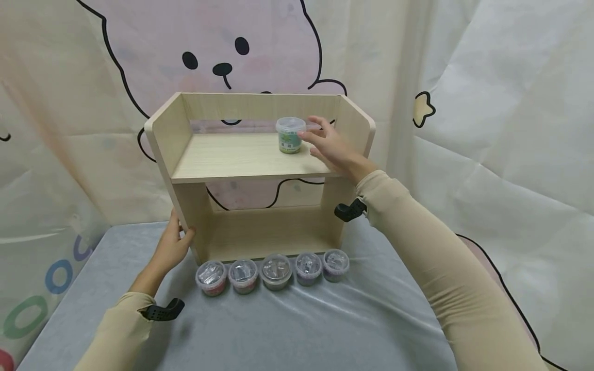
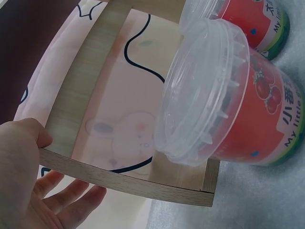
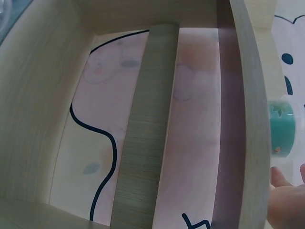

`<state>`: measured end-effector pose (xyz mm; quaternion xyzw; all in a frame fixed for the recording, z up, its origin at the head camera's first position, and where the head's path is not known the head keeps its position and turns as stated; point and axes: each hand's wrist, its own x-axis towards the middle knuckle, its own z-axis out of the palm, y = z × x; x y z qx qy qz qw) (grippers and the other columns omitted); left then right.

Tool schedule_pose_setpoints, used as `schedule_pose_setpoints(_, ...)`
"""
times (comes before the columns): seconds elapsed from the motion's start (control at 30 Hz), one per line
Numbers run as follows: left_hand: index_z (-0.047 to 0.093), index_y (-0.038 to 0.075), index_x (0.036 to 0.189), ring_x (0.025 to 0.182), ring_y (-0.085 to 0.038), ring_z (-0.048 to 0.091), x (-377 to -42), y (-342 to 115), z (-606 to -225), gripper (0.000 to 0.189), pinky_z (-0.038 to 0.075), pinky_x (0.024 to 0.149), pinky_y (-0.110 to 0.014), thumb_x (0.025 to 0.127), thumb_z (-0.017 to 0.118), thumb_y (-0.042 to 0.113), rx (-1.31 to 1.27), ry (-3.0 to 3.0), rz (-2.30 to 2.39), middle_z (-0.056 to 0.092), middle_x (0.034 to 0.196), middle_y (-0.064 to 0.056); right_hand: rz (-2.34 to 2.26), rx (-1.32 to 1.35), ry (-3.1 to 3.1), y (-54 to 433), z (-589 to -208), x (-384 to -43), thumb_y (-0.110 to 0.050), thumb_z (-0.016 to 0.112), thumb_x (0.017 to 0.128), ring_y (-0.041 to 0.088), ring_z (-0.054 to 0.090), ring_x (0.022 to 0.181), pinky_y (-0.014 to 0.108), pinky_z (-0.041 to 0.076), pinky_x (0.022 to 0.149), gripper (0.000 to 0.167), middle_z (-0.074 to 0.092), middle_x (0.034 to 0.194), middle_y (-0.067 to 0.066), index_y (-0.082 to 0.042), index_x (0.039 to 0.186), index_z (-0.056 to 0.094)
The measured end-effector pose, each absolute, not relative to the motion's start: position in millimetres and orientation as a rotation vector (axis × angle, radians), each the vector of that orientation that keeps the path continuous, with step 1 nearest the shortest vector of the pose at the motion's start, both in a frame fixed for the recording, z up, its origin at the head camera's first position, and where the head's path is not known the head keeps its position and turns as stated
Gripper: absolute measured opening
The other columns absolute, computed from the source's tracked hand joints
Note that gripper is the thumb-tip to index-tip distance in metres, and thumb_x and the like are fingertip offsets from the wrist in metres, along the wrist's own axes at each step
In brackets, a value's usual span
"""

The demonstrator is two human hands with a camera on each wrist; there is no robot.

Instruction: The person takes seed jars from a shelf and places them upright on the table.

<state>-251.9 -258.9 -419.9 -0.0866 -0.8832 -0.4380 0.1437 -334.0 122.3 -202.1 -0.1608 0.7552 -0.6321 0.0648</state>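
A two-tier wooden shelf (image 1: 232, 172) stands on the cloth-covered table. My left hand (image 1: 172, 248) grips the front edge of its left side panel; in the left wrist view, the thumb (image 2: 38, 132) lies on one face of the board and the fingers reach to the other. On the upper board stands an upright plastic tub (image 1: 290, 138) with a clear lid and a green label. Beside it, my right hand (image 1: 335, 148) has its fingers spread, the fingertips right at the tub's right side. The right wrist view shows the tub (image 3: 282, 129) just beyond the fingertips.
Several lidded tubs (image 1: 276, 271) stand in a row along the shelf's front foot. Two of them, a red-labelled tub (image 2: 262, 109) and another, loom close in the left wrist view. Cartoon-printed curtains (image 1: 501, 129) hang behind and beside the table (image 1: 278, 335).
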Motion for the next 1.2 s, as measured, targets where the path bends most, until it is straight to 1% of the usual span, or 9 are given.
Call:
schedule_pose_setpoints(0.13,0.004,0.018,0.163,0.13,-0.064,0.045,-251.5,-259.6,-419.6,0.075,0.04,0.099,-0.078,0.101,0.046,0.009,-0.241,-2.549,-1.268,0.033,0.155,-0.035,-1.94,-0.433,2.246,116.7,-202.8,-343.7,-0.025,0.061,0.1,0.025,0.021,0.156,0.044,0.025,0.128,0.079,0.02,0.165,0.014,-0.019,0.162,0.013)
schedule_pose_setpoints(0.3,0.002,0.02,0.163,0.129,-0.063,0.046,-253.3,-260.6,-421.0,0.077,0.046,0.097,-0.074,0.101,0.046,0.008,-0.252,-2.54,-1.285,0.032,0.156,-0.034,-1.979,-0.379,2.21,111.6,-201.0,-352.3,-0.028,0.063,0.099,0.025,0.019,0.157,0.042,0.026,0.128,0.082,0.016,0.167,0.013,-0.023,0.162,0.012)
schedule_pose_setpoints(0.47,0.003,0.021,0.163,0.13,-0.063,0.046,-254.2,-262.1,-421.5,0.077,0.048,0.096,-0.072,0.101,0.046,0.008,-0.244,-2.544,-1.291,0.031,0.157,-0.033,-2.02,-0.343,2.138,102.7,-199.8,-356.9,-0.022,0.064,0.099,0.025,0.021,0.157,0.04,0.025,0.128,0.082,0.015,0.168,0.014,-0.022,0.162,0.012)
schedule_pose_setpoints(0.6,0.003,0.02,0.163,0.131,-0.062,0.046,-254.3,-263.2,-421.0,0.076,0.046,0.098,-0.074,0.101,0.047,0.008,-0.235,-2.557,-1.296,0.032,0.156,-0.034,-2.014,-0.349,2.141,96.9,-199.4,-359.8,-0.017,0.065,0.098,0.023,0.024,0.156,0.04,0.026,0.128,0.082,0.016,0.167,0.014,-0.019,0.162,0.013)
schedule_pose_setpoints(0.7,0.004,0.02,0.163,0.131,-0.062,0.046,-254.2,-263.2,-421.1,0.077,0.044,0.099,-0.075,0.1,0.047,0.008,-0.233,-2.561,-1.286,0.033,0.155,-0.034,-1.988,-0.344,2.165,94.4,-198.8,-360.7,-0.016,0.065,0.098,0.022,0.028,0.154,0.039,0.029,0.127,0.08,0.02,0.166,0.013,-0.019,0.161,0.016)
schedule_pose_setpoints(0.97,0.005,0.021,0.163,0.132,-0.062,0.046,-254.1,-260.8,-419.6,0.078,0.043,0.101,-0.074,0.1,0.048,0.007,-0.233,-2.555,-1.303,0.033,0.157,-0.033,-1.949,-0.302,2.242,93.9,-198.1,-359.7,-0.016,0.064,0.098,0.022,0.037,0.148,0.039,0.036,0.123,0.07,0.031,0.16,0.012,-0.019,0.158,0.027)
schedule_pose_setpoints(1.2,0.005,0.02,0.163,0.13,-0.062,0.046,-253.9,-261.8,-421.5,0.077,0.049,0.096,-0.072,0.1,0.047,0.007,-0.238,-2.541,-1.302,0.033,0.156,-0.034,-1.957,-0.353,2.242,96.5,-200.3,-358.4,-0.014,0.064,0.099,0.024,0.04,0.147,0.04,0.04,0.12,0.067,0.033,0.16,0.014,-0.018,0.157,0.031)
